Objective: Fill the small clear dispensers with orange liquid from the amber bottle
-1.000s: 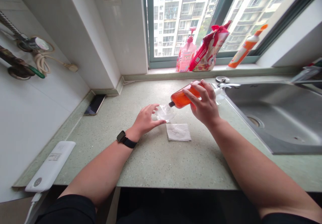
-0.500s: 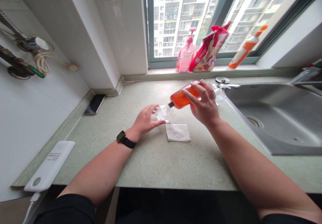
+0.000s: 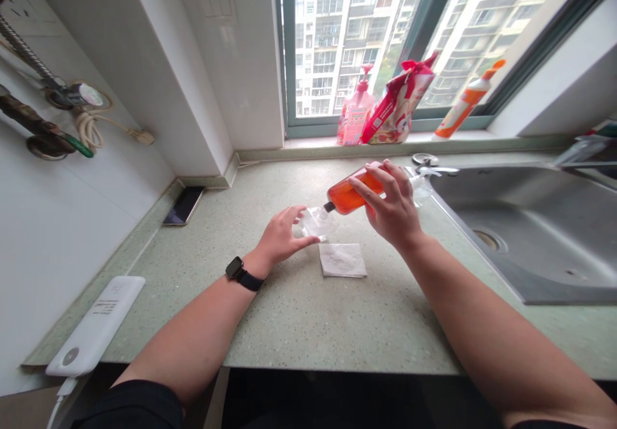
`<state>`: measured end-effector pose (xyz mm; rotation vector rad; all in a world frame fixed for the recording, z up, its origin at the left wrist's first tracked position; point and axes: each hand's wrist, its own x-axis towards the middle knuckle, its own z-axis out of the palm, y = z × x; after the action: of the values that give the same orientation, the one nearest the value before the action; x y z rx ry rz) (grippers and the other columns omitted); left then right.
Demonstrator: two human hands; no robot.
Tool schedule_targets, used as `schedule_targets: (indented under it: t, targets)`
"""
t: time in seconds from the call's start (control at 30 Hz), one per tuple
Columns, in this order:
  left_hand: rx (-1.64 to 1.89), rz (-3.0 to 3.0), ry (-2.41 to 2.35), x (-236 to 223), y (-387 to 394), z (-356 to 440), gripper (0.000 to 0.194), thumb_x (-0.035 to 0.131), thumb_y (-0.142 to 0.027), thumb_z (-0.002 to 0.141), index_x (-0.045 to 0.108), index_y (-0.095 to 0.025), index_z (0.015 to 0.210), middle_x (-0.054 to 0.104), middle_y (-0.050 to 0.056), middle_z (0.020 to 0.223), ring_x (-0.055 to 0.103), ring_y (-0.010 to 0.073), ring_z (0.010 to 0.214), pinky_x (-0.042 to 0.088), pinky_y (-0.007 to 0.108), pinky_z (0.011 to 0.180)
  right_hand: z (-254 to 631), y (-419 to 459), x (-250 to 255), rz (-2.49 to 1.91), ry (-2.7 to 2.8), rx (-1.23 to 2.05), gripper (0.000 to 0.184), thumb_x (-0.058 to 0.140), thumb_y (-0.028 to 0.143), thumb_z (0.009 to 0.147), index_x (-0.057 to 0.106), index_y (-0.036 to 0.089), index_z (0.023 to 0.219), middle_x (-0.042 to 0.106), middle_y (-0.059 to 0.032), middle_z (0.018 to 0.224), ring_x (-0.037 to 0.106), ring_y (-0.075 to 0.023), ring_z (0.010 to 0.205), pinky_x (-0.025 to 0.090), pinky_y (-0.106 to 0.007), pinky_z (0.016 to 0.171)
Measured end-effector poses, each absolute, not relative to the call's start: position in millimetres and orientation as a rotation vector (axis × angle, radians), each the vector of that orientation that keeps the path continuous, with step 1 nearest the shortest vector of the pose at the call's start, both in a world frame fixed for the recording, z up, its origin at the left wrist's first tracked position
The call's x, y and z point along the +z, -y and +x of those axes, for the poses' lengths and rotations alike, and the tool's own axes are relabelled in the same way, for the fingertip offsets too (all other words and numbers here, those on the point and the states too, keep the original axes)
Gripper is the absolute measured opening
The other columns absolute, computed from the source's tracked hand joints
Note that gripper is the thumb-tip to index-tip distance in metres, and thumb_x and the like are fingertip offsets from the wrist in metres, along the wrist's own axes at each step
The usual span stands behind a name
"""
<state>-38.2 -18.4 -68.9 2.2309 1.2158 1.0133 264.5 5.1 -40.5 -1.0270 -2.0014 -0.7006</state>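
Note:
My left hand [image 3: 281, 237] is closed around a small clear plastic bottle [image 3: 317, 223], its fingers at the back and thumb at the front. The ribbed neck of that bottle points up and to the right. My right hand [image 3: 396, 207] grips a bottle of orange-red liquid [image 3: 348, 194] from above, tipped down to the left. Its dark neck end meets the clear bottle's mouth, or hangs just over it; I cannot tell which. Whether liquid flows is too small to see. A folded white tissue [image 3: 343, 261] lies on the counter just in front of the clear bottle.
A stainless sink [image 3: 544, 223] is on the right, with a whitish spray head [image 3: 424, 183] near its corner. A phone [image 3: 184, 206] and a white power bank [image 3: 99, 323] lie at left. A pump bottle [image 3: 355, 117], red bag [image 3: 400, 105] and orange-white bottle [image 3: 465, 105] line the sill.
The whole view has shifted slightly, so things sit a little lower in the picture. The orange-red bottle's neck is slightly closer to the clear bottle's mouth. Both hands keep their hold.

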Motion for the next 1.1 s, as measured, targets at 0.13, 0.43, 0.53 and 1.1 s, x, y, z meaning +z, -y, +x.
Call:
schedule_targets:
  t: [0.13,0.43,0.53,1.1]
  targets:
    - [0.997,2.232,-1.218,-68.8,18.7,-38.7,0.076,0.092,-0.057,0.082,0.059,-0.025,0.142,0.074,0.010,0.125,0.077,0.0273,0.104,0.064,0.049,0.099,264.1,-5.4,-40.0,-1.022,2.005,-0.722,0.095,0.059,0.000,0.094,0.034,0.056,0.167,0.052,-0.0042,0.162,0.044,-0.0384,0.157,0.044,-0.069,0.125]
    - [1.002,2.235,-1.220,-70.1,17.7,-38.6,0.076,0.092,-0.058,0.082,0.059,-0.026,0.142,0.074,0.009,0.124,0.077,0.0271,0.103,0.063,0.049,0.098,263.8,-6.2,-40.5,-1.023,2.004,-0.693,0.099,0.060,-0.001,0.094,0.031,0.058,0.168,0.050,-0.0027,0.166,0.043,-0.0380,0.158,0.045,-0.067,0.126]
    - [0.993,2.240,-1.220,-70.4,17.5,-38.7,0.076,0.091,-0.059,0.082,0.058,-0.026,0.143,0.074,0.009,0.125,0.077,0.0271,0.103,0.064,0.049,0.098,264.1,-6.4,-41.0,-1.021,2.005,-0.676,0.099,0.060,0.000,0.095,0.029,0.058,0.168,0.050,-0.0018,0.167,0.042,-0.0379,0.158,0.043,-0.067,0.127]
    - [0.970,2.234,-1.233,-65.8,19.5,-37.3,0.076,0.094,-0.052,0.081,0.059,-0.024,0.142,0.073,0.011,0.129,0.076,0.0276,0.106,0.062,0.049,0.101,264.5,-7.2,-40.9,-1.023,2.002,-0.673,0.100,0.062,0.000,0.094,0.029,0.060,0.167,0.049,0.0001,0.168,0.043,-0.0384,0.158,0.044,-0.066,0.127]
